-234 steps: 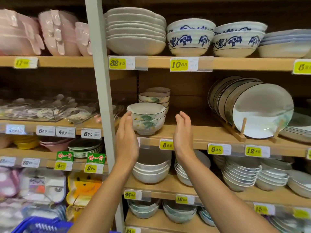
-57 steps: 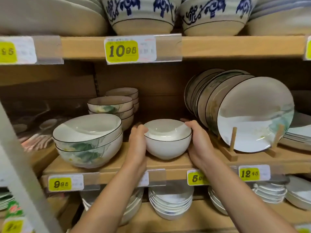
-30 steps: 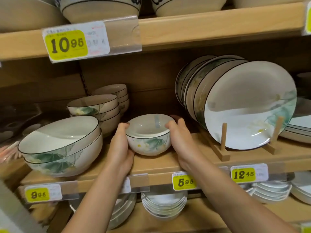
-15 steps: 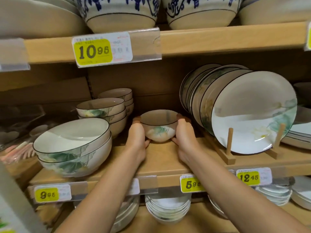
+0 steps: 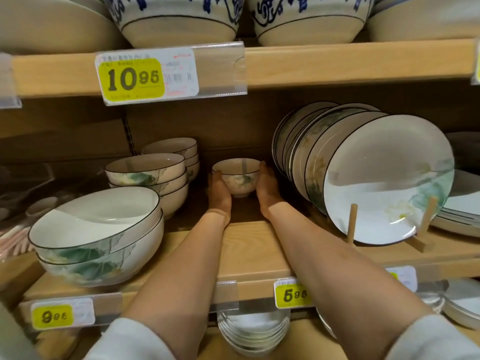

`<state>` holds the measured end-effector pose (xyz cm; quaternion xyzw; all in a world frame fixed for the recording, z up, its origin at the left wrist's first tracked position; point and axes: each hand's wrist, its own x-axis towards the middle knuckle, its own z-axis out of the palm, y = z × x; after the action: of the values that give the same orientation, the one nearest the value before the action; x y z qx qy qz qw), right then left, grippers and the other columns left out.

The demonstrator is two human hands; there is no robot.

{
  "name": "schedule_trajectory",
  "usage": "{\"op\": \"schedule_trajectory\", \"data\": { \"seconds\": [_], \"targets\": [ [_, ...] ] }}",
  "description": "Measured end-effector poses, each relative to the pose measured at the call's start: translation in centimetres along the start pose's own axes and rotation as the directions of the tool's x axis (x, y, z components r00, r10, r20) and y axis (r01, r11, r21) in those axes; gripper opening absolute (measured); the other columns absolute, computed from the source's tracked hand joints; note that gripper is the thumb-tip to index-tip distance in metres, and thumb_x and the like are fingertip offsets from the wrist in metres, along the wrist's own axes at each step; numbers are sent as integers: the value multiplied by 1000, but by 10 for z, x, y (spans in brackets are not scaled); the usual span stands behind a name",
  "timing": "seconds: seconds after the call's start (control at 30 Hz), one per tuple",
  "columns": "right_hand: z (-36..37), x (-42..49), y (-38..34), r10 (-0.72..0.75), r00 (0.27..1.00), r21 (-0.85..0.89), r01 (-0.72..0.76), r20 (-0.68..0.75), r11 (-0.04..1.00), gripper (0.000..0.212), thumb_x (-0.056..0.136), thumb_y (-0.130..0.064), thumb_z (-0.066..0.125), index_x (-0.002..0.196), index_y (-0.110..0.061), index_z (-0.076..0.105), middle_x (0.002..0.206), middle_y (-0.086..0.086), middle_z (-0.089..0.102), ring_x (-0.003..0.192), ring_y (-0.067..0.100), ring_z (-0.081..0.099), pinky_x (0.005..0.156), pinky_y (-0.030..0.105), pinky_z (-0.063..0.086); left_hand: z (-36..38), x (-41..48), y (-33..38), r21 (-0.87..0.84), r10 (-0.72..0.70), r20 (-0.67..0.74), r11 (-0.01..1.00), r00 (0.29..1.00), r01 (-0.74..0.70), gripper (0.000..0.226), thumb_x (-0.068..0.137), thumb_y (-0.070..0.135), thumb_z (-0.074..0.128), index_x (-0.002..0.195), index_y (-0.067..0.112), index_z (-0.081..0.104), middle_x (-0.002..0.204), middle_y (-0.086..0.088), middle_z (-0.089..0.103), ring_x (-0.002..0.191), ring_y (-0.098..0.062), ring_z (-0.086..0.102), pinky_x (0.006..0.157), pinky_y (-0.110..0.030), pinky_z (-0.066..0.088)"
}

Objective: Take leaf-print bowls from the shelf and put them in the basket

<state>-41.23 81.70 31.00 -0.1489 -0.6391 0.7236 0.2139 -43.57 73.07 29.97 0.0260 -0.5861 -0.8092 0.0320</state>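
A small leaf-print bowl [image 5: 237, 179] with a dark rim sits deep at the back of the wooden middle shelf [image 5: 257, 255]. My left hand [image 5: 219, 192] presses its left side and my right hand [image 5: 267, 189] its right side, both arms stretched far in. Two large leaf-print bowls [image 5: 97, 237] are stacked at the front left. Behind them stand a stack of medium leaf-print bowls [image 5: 149, 178] and another stack [image 5: 174, 150] further back. No basket is in view.
Leaf-print plates [image 5: 379, 178] stand upright in a wooden rack right of my right arm. Blue-patterned bowls [image 5: 179, 16] line the shelf above. White bowls [image 5: 253, 331] are stacked on the shelf below. Yellow price tags [image 5: 132, 79] mark the shelf edges.
The small bowl between my hands has gone from the front of the shelf to deep at the back. My arms reach further in and the camera has moved closer.
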Motion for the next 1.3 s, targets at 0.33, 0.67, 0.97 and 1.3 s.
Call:
{"op": "schedule_trajectory", "data": {
  "seconds": [0.33, 0.67, 0.97, 1.3],
  "targets": [
    [25, 47, 13, -58, 998, 33, 58, -11, 998, 46, 104, -36, 31, 141, -13, 45, 139, 13, 51, 123, 27, 51, 91, 29, 40, 14, 49, -9, -76, 25, 39, 997, 999, -22, 50, 100, 37, 34, 146, 17, 42, 142, -14, 51, 128, -30, 51, 109, -48, 41],
    [31, 74, 20, -54, 998, 59, 56, -36, 997, 50, 103, -39, 34, 149, -19, 34, 149, 11, 40, 134, 28, 42, 99, 30, 35, 24, 73, -12, -71, -5, 71, 997, 997, 10, 46, 101, 34, 33, 140, 16, 49, 134, -15, 57, 121, -29, 56, 104, -47, 46],
    [30, 75, 22, -60, 998, 44, 61, -35, 997, 50, 103, -39, 34, 149, -18, 34, 149, 11, 41, 133, 28, 43, 95, 26, 33, 23, 80, -19, -67, 18, 65, 998, 998, -14, 48, 101, 37, 31, 143, 19, 46, 138, -13, 55, 124, -29, 54, 108, -48, 43],
    [14, 37, 12, -42, 999, -25, 41, -25, 999, 54, 103, -47, 27, 151, -22, 29, 156, 6, 33, 142, 23, 31, 115, 36, 21, 18, 51, -12, 30, 34, -21, 999, 999, -33, 52, 103, 36, 31, 151, 16, 32, 152, -13, 40, 139, -31, 38, 116, -48, 30]
  ]
}}
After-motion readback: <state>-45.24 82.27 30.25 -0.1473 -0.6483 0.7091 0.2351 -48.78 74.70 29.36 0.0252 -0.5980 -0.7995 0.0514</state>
